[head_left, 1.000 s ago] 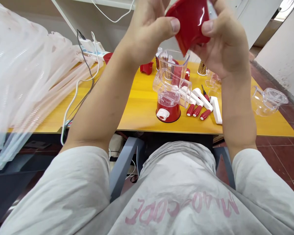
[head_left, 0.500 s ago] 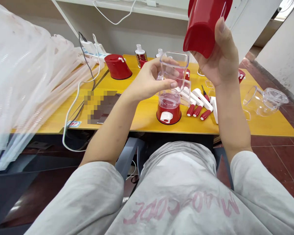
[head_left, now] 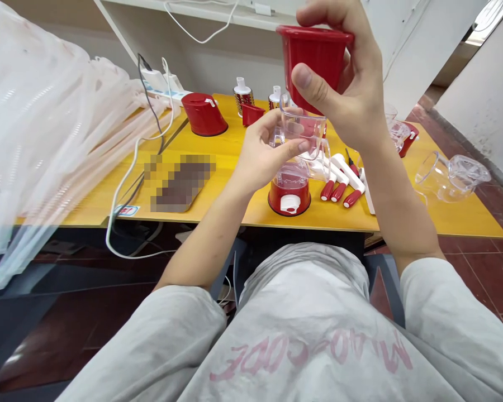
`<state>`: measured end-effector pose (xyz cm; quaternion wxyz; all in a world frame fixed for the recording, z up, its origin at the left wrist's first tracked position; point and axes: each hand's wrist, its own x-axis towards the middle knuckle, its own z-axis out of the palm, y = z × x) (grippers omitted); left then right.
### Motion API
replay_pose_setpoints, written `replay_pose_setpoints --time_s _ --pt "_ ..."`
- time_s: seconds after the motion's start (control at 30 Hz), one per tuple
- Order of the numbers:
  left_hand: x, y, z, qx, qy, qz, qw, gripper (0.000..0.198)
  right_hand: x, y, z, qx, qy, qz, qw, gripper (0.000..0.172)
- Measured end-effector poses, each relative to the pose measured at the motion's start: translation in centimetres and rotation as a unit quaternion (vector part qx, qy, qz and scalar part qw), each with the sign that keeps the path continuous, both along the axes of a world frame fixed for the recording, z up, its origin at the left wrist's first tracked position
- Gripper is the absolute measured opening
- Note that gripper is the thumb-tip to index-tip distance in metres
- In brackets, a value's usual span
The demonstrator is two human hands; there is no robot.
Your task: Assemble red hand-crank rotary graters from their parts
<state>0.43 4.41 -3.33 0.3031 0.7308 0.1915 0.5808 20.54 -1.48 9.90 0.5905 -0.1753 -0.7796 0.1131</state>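
My left hand (head_left: 268, 148) is closed around the clear plastic feed chute (head_left: 314, 134) of a rotary grater, thumb in front. Its round red base (head_left: 289, 192), with a white knob at the front, stands on the table below. Above the chute, my right hand (head_left: 347, 95) grips a red food pusher (head_left: 314, 61) by its sides, rim upward. The pusher's lower end is at the chute's open top; I cannot tell how far it is inside. Beside the base lie white crank handles (head_left: 347, 173) with red grips.
A red base (head_left: 203, 114) and metal grating drums (head_left: 243, 97) stand at the back. A clear housing (head_left: 452, 176) lies on the right of the yellow table (head_left: 218, 206). Plastic bags (head_left: 67, 123) hang at left, near a white cable (head_left: 136, 167) and a blurred-out dark object (head_left: 182, 184).
My right hand has brought the red pusher down and left, turning it rim-up over the chute. My left hand stays on the chute, slightly lower and further right.
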Motion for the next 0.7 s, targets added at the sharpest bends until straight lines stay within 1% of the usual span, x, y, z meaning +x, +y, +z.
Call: replay_pose_setpoints --time_s 0.13,0.27,0.33,0.4,0.47,0.63,0.7 --pt "0.3 -0.7 0.5 -0.007 0.000 0.000 1.000 0.093 -0.4 0.4 0.1 -0.004 -0.039 -0.056 0.998 0.049" --pt "0.4 -1.5 1.2 -0.018 0.001 -0.005 1.000 0.089 -0.4 0.1 -0.1 -0.017 -0.088 -0.087 0.992 0.045" --pt "0.4 -1.7 1.3 -0.018 0.001 -0.006 1.000 0.088 -0.3 -0.2 -0.3 -0.023 -0.094 -0.091 0.991 0.049" --pt "0.3 -1.7 1.4 -0.016 0.002 -0.010 1.000 0.085 -0.1 -0.3 -0.7 -0.029 -0.086 -0.086 0.992 0.062" --pt "0.2 -1.7 1.3 -0.014 0.003 -0.013 1.000 0.083 0.0 -0.2 -1.2 -0.031 -0.080 -0.076 0.993 0.072" --pt "0.1 -1.7 1.3 -0.007 -0.001 -0.011 1.000 0.081 0.9 0.8 -2.5 -0.053 -0.094 -0.093 0.990 0.078" --pt "0.2 -1.7 1.4 -0.004 0.000 -0.007 1.000 0.082 1.3 1.0 -2.9 -0.064 -0.097 -0.088 0.989 0.078"
